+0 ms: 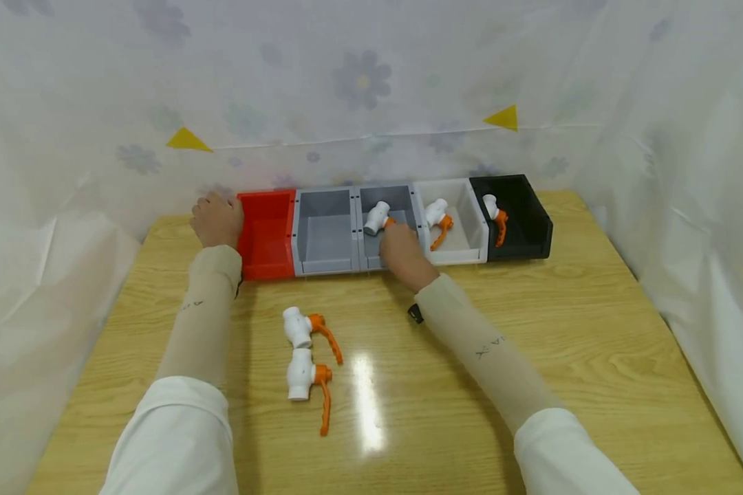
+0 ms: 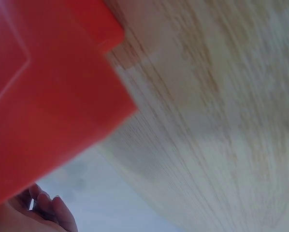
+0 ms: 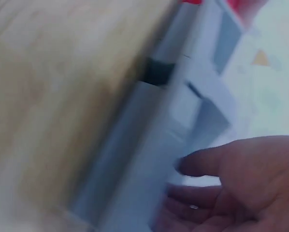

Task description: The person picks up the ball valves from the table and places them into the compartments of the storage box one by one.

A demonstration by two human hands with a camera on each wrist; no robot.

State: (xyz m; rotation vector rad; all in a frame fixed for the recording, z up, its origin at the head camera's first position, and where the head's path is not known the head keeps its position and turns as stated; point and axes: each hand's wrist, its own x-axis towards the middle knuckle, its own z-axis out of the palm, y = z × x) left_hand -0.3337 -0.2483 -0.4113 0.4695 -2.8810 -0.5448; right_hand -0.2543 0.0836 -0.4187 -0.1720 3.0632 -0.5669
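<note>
In the head view my left hand (image 1: 217,218) is beside the left wall of a red bin (image 1: 266,269), fingers loosely curled. The left wrist view shows those fingers (image 2: 62,214) past the red wall with nothing visible in them. My right hand (image 1: 405,253) reaches into the right-hand grey bin (image 1: 371,262), over the orange handle of a white ball valve (image 1: 378,217). Thumb and fingers look slightly apart in the right wrist view, but the bin wall and blur hide any contact. Two more valves, one (image 1: 298,327) behind another (image 1: 300,375), lie on the table.
Left to right, the bin row also has another grey bin (image 1: 325,240), a white bin (image 1: 458,256) holding a valve (image 1: 436,212) and a black bin (image 1: 529,234) with a valve (image 1: 490,206). A patterned curtain (image 1: 359,124) hangs behind the wooden table (image 1: 594,357).
</note>
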